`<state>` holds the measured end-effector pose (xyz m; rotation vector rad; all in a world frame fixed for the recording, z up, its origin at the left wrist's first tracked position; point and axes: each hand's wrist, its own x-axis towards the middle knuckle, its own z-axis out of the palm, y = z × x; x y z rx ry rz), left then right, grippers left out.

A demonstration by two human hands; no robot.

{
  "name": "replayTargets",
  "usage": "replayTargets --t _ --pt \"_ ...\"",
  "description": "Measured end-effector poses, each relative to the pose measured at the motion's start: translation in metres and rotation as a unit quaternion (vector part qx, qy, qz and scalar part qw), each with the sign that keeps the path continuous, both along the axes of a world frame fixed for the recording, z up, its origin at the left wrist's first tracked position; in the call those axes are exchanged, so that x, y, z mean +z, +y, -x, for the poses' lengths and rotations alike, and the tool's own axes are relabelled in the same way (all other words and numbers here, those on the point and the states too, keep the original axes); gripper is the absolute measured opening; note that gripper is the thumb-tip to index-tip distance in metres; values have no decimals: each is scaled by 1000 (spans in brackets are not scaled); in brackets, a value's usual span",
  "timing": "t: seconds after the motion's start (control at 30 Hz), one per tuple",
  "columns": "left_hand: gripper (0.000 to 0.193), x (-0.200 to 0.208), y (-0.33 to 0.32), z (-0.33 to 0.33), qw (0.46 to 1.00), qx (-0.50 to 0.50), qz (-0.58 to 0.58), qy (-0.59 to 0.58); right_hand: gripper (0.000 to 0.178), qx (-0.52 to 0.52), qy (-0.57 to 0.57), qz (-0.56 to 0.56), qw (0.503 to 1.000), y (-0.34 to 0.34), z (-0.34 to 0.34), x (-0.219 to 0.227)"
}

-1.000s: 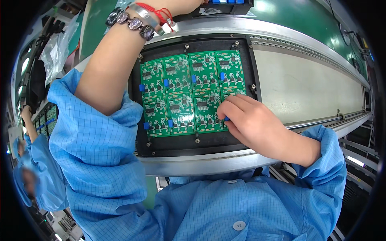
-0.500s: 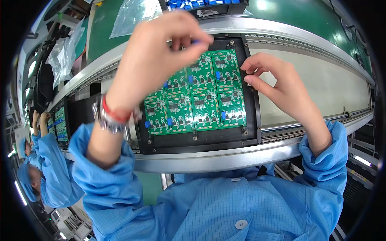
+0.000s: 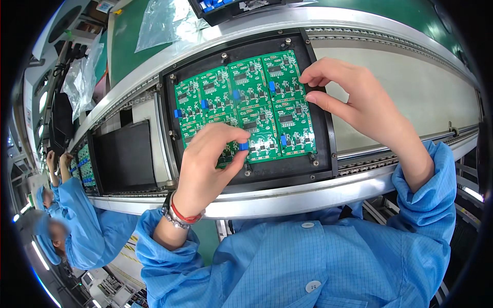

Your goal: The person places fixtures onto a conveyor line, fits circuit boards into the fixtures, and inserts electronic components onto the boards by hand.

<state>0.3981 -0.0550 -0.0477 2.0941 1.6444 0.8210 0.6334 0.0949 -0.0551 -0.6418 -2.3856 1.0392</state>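
A panel of green circuit boards (image 3: 246,108) lies in a black frame (image 3: 205,187) in front of me, with small blue block-shaped components standing on several of its boards. My left hand (image 3: 213,159) is over the near row, its thumb and index finger pinched on a blue block-shaped component (image 3: 243,147) at the panel's surface. Whether that part is seated cannot be made out. Beside the panel's right edge, my right hand (image 3: 349,97) has thumb and index finger apart, with nothing visible between them. Part of the near left boards is hidden behind my left hand.
The frame rests across metal conveyor rails (image 3: 287,197). Beyond the far rail are a black bin (image 3: 218,15) of blue parts and a clear plastic bag (image 3: 167,25). To the left are a black plate (image 3: 128,159), another panel and co-workers in blue (image 3: 95,226).
My left hand has come down from above the panel's far side to its near row, bringing a blue component. My right hand stays by the right edge. The view has shifted slightly.
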Motion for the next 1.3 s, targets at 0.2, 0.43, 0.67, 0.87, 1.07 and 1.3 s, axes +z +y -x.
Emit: replayTargets --t 0.2,0.43,0.67,0.87,1.07,1.3 --pt "31 -2 -6 4 999 38 37 -10 23 6 5 -7 1000 -1 2 -1" --pt "31 3 -8 4 999 27 32 16 24 15 3 -25 1000 -6 5 2" --pt "24 8 -17 11 999 17 12 40 21 -30 11 -11 999 -17 19 10" --pt "16 2 -27 25 995 -49 -57 62 34 -159 -96 62 981 -19 24 4" --pt "29 31 -67 20 986 43 -148 -58 41 -130 -110 27 985 -27 13 -8" --pt "31 43 -156 -69 914 361 -173 -58 46 9 -67 42 997 -17 9 -9"
